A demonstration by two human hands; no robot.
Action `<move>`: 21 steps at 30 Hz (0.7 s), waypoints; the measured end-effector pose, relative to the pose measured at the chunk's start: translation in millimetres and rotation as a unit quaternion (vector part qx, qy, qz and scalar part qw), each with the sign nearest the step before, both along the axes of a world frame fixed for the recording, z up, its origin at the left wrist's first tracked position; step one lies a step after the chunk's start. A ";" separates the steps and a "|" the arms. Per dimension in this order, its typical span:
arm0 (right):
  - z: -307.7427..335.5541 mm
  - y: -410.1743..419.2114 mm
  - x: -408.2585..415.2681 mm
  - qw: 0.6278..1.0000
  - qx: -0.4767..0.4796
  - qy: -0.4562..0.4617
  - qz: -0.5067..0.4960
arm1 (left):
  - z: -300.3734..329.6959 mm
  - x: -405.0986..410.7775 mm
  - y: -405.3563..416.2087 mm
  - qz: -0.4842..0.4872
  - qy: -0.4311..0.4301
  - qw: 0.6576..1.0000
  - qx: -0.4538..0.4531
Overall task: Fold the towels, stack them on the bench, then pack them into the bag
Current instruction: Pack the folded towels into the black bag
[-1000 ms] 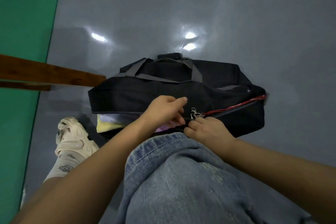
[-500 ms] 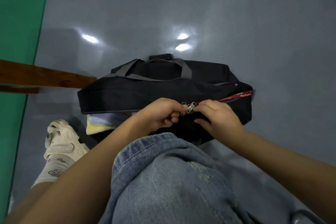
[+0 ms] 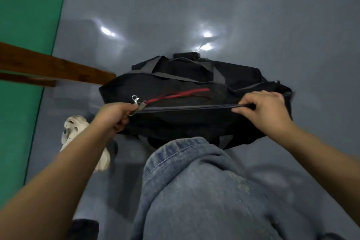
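Left hand [image 3: 115, 116] has dragged the metal zip pull [image 3: 138, 105] to mid-left; right hand [image 3: 266, 110] pinches the black fabric duffel bag [image 3: 194, 121], now zipped shut: packing looks done.

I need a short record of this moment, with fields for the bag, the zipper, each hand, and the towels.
bag: black bag on the grey floor
zipper: closed along the part in view
left hand: left hand pinches the zipper pull at the bag's left end
right hand: right hand grips the bag's right end
towels: none visible
bench: wooden bench at left
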State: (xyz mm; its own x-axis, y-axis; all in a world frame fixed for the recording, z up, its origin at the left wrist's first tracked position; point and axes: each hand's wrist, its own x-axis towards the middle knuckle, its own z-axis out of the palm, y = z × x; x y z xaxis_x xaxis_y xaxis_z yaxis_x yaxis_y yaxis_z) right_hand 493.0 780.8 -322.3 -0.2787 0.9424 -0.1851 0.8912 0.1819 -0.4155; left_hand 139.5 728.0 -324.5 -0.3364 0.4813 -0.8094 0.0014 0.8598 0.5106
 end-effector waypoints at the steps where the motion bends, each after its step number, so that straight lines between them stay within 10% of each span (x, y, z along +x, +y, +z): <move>1: 1.5 0.9 2.0 1.000 -0.006 -0.011 -0.002 | -2.8 -17.6 -4.1 0.027 0.007 1.000 0.003; 11: 4.5 9.1 -51.2 0.981 0.010 -0.192 0.030 | -26.5 -97.8 -14.4 0.086 -0.049 0.995 0.025; 17: 28.9 -4.2 -205.4 0.953 -0.052 -0.027 0.297 | 29.4 -84.9 4.9 -0.064 -0.215 0.963 0.152; 21: 44.1 8.5 -259.9 0.963 -0.025 0.077 0.258 | 70.6 -73.2 14.7 -0.170 -0.207 0.943 0.197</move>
State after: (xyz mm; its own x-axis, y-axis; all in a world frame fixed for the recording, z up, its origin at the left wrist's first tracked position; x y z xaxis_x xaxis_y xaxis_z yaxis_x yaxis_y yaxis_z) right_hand 233.2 789.3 -278.1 -0.7358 0.6614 -0.1453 0.6137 0.5607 -0.5559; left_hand 66.2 742.6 -253.9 0.1967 0.7947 -0.5742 -0.0272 0.5898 0.8071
